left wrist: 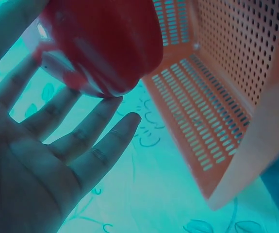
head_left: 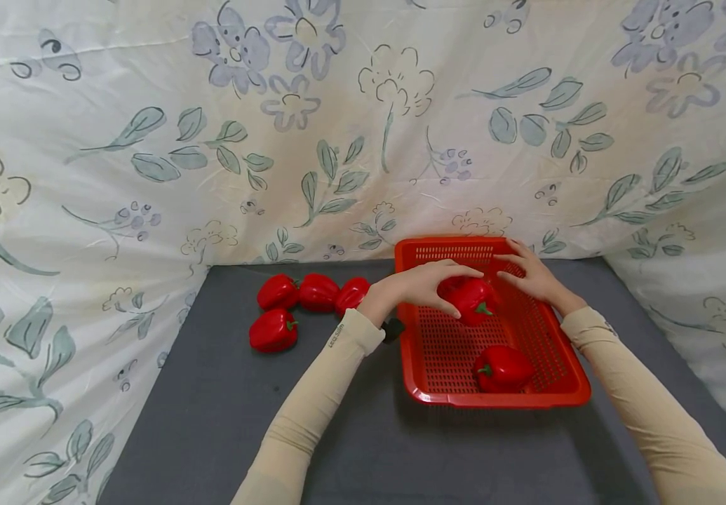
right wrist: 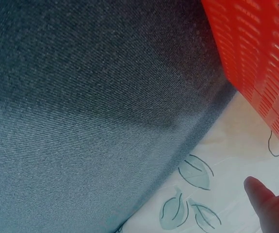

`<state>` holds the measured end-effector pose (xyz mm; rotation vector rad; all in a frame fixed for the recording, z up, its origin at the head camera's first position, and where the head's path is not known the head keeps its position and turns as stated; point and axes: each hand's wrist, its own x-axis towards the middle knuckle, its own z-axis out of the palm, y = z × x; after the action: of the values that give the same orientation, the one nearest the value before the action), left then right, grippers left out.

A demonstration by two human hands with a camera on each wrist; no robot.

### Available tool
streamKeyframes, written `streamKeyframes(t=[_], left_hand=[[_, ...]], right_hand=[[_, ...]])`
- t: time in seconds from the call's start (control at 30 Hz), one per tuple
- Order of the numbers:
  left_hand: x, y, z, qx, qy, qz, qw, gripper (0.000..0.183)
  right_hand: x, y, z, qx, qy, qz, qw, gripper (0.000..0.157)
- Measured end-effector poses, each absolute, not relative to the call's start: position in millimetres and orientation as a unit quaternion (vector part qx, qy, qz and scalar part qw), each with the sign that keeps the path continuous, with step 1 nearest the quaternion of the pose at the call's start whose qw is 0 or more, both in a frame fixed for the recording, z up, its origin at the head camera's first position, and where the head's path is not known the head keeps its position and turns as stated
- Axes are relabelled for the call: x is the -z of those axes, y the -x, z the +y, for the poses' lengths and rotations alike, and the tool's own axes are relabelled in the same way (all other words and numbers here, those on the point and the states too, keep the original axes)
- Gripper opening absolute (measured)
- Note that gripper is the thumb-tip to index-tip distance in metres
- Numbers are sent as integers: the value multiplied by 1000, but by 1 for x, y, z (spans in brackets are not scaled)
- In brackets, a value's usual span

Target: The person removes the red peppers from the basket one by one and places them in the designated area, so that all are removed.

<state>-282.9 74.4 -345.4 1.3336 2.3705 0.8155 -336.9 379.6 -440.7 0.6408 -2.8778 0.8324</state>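
Note:
My left hand (head_left: 422,284) holds a red bell pepper (head_left: 475,303) over the red plastic basket (head_left: 495,400), thumb on one side and fingers on the other. In the left wrist view the pepper (left wrist: 105,43) lies against the fingertips, with the palm apart from it. A green stem points toward the front of the basket. My right hand (head_left: 536,279) is over the basket's right rim, fingers spread and loosely bent, with nothing in them. Another red bell pepper (head_left: 506,369) lies in the basket's front right part.
Several red bell peppers (head_left: 274,331) lie on the grey table (head_left: 211,421) left of the basket, one partly hidden behind my left wrist. A floral cloth (head_left: 337,140) hangs behind the table and along its sides. A small black object (head_left: 392,330) shows by my left wrist.

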Motion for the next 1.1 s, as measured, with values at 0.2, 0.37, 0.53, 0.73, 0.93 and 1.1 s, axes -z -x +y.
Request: streamKeyframes(t=[0.2,0.37,0.53,0.73,0.93,1.1], left_hand=[[345,278,64,-288,-463,828,131,79],[349,278,56,-288,-468,828,115,78],[352,277,46,-298,-463,829,97,79],[351,272,35,-318,-444,834,81,79],[349,266,25,-336,-433,834,65,81],[349,262,18,-333,-425,840,56,80]], right_hand=[[441,336,380,-269,-211,-939,41,51],[442,337,380,-268,-212,-939,43,51],[441,337,379,-266,-210,-940,45,51],[441,336,379,-270,-213,-938,44,51],[440,335,379,-274,-216,-936,45,51],[439,334,379,-274,-214,-937,45,51]])
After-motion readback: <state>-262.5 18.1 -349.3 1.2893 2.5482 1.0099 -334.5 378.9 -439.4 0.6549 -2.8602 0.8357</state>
